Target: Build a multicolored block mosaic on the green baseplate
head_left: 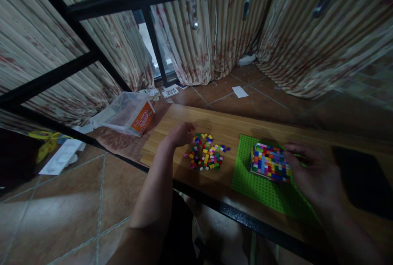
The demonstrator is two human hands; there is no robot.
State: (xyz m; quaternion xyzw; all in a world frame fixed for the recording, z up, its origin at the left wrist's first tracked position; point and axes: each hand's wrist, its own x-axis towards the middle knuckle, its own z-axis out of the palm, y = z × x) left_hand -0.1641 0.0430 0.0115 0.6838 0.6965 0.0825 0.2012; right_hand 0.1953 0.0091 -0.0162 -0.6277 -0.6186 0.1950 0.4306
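Observation:
A loose pile of small, many-coloured toy bricks point(207, 156) lies on the wooden bench top. At the pile's far left edge is my left hand point(181, 133), its fingers curled in; whatever may be between them is hidden. To the right, a green studded baseplate point(260, 193) carries a rectangular block of toy bricks point(268, 160), its top a mix of many colours. My right hand point(313, 171) grips the right end of this block, thumb and fingers bent against its edge and covering part of it.
The wooden bench point(190, 113) has a dark metal front edge. A dark flat object point(362, 179) lies at its right end. Left of the bench stands a clear plastic box point(123, 111) with an orange label. Black metal bars point(123, 1) cross overhead before curtains.

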